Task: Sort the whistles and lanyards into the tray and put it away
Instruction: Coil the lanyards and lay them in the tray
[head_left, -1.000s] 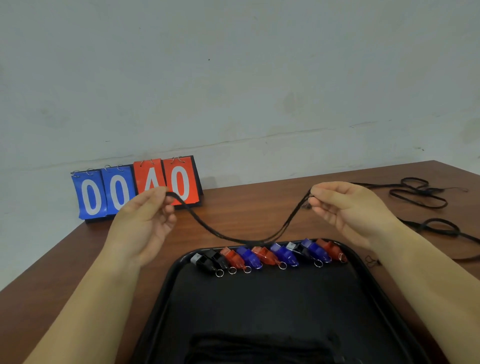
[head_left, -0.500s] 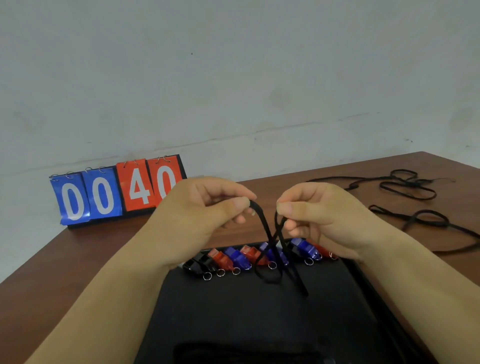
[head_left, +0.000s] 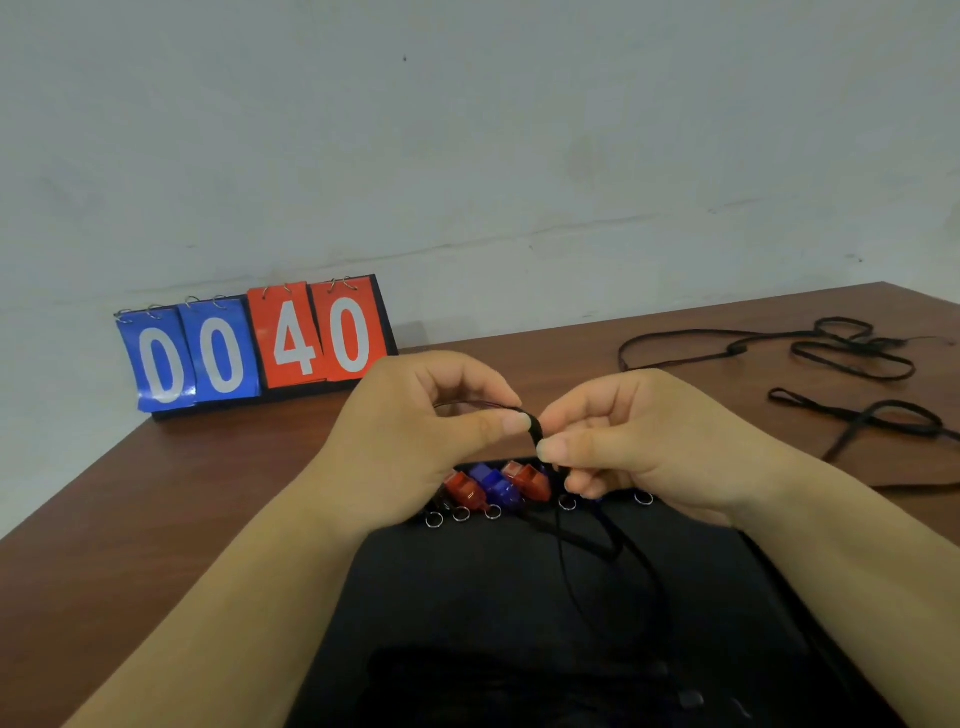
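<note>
Both forearms were angled in from the bottom corners, hands almost thumb to thumb in the middle. Left hand (head_left: 415, 436) pinched a black lanyard (head_left: 535, 428) between thumb and curled fingers. Right hand (head_left: 639, 447) pinched the same lanyard just below, other fingers tucked in.

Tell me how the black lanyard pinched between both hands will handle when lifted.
Probably floppy: the lanyard bends tightly between the left hand and right hand, and its strands droop toward the tray. Likely very light, since fingertip pinches carry it. Released, it may unfold; the loose lanyards beyond sprawl in open loops.
</note>
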